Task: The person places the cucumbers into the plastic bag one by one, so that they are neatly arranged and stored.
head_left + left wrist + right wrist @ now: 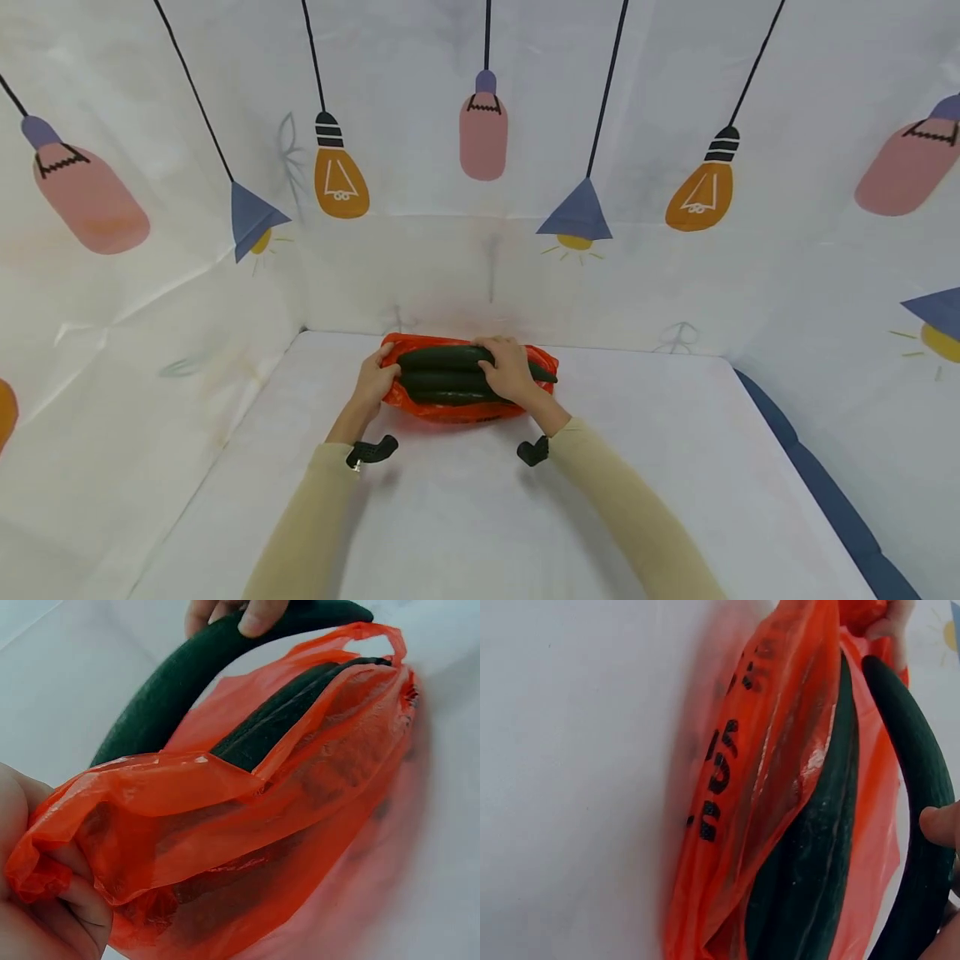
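A red plastic bag [461, 412] lies on its side at the far part of the white table, its mouth spread wide. My left hand [372, 379] grips the bag's left end, with the plastic bunched between thumb and fingers in the left wrist view. With thumb and fingers my right hand [512, 372] holds one long, curved dark green cucumber [915, 757] over the opening. More cucumbers [821, 847] lie side by side inside the bag, partly covered by its translucent red film. Black lettering [720, 776] shows on the bag's near side in the right wrist view.
The white tabletop [465, 517] stretches from the bag toward me. Behind it rises a white wall covering [420, 267] printed with hanging lamps. A dark blue padded edge [817, 492] runs along the table's right side.
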Motion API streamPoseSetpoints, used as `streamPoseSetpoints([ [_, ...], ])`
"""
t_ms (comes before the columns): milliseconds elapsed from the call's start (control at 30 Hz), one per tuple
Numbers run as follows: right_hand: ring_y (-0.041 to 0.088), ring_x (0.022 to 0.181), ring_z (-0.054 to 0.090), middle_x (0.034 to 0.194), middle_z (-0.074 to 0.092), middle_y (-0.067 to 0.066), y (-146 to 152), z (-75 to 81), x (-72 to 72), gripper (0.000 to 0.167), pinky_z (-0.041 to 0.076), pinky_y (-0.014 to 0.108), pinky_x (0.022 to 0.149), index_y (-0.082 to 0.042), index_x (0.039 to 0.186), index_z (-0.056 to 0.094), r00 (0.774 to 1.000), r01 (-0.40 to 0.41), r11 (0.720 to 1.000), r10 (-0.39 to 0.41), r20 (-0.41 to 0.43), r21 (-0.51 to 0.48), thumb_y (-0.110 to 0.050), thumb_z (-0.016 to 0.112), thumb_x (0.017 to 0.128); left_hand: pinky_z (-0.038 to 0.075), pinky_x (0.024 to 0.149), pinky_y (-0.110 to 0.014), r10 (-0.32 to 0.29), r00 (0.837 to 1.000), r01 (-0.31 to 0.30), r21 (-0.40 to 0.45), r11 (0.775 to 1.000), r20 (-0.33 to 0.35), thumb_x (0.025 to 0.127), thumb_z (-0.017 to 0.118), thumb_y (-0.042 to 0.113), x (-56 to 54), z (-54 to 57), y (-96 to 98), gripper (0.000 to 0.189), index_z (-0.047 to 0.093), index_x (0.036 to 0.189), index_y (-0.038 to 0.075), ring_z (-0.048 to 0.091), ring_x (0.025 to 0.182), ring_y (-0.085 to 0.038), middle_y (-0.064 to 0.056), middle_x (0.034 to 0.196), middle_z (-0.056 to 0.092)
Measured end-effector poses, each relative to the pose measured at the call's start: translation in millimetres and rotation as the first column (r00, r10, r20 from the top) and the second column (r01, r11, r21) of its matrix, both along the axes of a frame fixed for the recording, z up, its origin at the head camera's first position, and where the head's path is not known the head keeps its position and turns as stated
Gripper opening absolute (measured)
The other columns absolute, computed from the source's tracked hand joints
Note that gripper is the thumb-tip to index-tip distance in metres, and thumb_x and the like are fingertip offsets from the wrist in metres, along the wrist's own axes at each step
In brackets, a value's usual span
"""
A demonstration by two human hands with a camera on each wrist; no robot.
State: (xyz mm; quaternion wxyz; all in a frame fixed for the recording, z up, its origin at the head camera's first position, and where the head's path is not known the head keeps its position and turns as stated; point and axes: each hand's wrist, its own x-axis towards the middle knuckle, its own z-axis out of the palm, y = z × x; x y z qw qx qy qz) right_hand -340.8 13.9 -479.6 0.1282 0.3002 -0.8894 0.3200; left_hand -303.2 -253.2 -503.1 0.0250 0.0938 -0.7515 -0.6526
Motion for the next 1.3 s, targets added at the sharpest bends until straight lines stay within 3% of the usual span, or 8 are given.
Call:
streamPoseSetpoints([
  [133, 0.03, 0.113, 0.049, 0.125, 0.061, 0.007, -1, -2.2, -2.2, 0.035, 0.036, 0.05, 0.091, -0.015, 0.125, 0.064, 1.0, 0.015, 1.0, -0.015, -0.005, 0.005, -0.007, 0.064, 0.091, 0.029, 0.11, -0.042, 0.006, 1.0, -0.005, 0.039, 0.999, -0.022, 0.086, 0.047, 0.001, -2.3, 1.3, -0.4, 0.069, 0.03, 0.153, 0.01, 0.023, 0.14, -0.025, -0.01, 0.157, 0.025],
  [267, 0.029, 0.111, 0.049, 0.124, 0.06, 0.006, 2, -4.1, -1.6, 0.035, 0.036, 0.049, 0.09, -0.015, 0.125, 0.063, 0.999, 0.033, 0.999, -0.033, 0.012, 0.018, -0.006, 0.063, 0.091, 0.034, 0.107, -0.042, 0.006, 1.0, -0.005, 0.057, 0.998, -0.015, 0.087, 0.046, 0.001, -3.6, 4.4, 1.2, 0.069, 0.029, 0.153, 0.011, 0.024, 0.139, -0.025, -0.01, 0.158, 0.024],
  [500, 0.031, 0.113, 0.048, 0.126, 0.059, 0.009, -1, -3.4, -3.6, 0.036, 0.036, 0.054, 0.092, -0.013, 0.128, 0.062, 0.999, -0.002, 1.0, 0.001, 0.034, 0.028, -0.007, 0.062, 0.092, 0.039, 0.103, -0.043, 0.009, 1.0, -0.008, 0.057, 0.998, -0.023, 0.088, 0.045, 0.002, -3.8, 8.8, 2.6, 0.067, 0.029, 0.153, 0.01, 0.026, 0.137, -0.027, -0.012, 0.158, 0.023],
  [867, 0.029, 0.116, 0.047, 0.13, 0.058, 0.007, -18, -2.2, -5.4, 0.036, 0.037, 0.053, 0.094, -0.016, 0.13, 0.061, 0.998, -0.031, 0.989, 0.022, 0.065, 0.147, -0.012, 0.061, 0.094, 0.033, 0.108, -0.044, 0.005, 1.0, -0.004, 0.058, 0.998, -0.014, 0.088, 0.044, 0.0, 3.5, 0.4, 0.0, 0.067, 0.029, 0.153, 0.008, 0.025, 0.139, -0.029, -0.014, 0.157, 0.023],
  [1300, 0.025, 0.109, 0.051, 0.124, 0.062, 0.001, -27, -13.2, -7.9, 0.036, 0.039, 0.049, 0.091, -0.02, 0.126, 0.064, 0.998, -0.026, 0.989, 0.018, 0.056, 0.147, -0.011, 0.065, 0.091, 0.037, 0.1, -0.041, 0.019, 1.0, -0.017, 0.083, 0.996, -0.019, 0.089, 0.044, -0.001, 6.6, -4.5, 2.5, 0.066, 0.029, 0.153, 0.006, 0.028, 0.134, -0.028, -0.015, 0.157, 0.024],
])
